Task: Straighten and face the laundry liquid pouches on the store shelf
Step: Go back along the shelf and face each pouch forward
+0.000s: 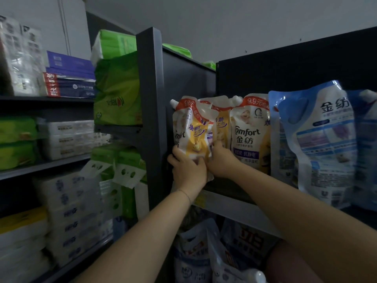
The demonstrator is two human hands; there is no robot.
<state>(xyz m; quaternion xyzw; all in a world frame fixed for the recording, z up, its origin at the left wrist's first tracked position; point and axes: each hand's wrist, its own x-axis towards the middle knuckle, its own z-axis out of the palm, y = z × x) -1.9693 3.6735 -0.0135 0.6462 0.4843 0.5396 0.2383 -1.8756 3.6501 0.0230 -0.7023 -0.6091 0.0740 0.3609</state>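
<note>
Three white and yellow pouches stand in a row at the left end of the dark shelf. My left hand grips the bottom of the leftmost pouch, which leans against the shelf post. My right hand holds the lower edge of the second pouch, mostly hidden behind the first. The third pouch stands upright and faces front. To its right stands a large blue pouch with its back label outward, and another blue pouch sits at the frame edge.
A dark steel post borders the shelf on the left. Beyond it, racks hold green tissue packs and white paper packs. More pouches lie on the shelf below my arms.
</note>
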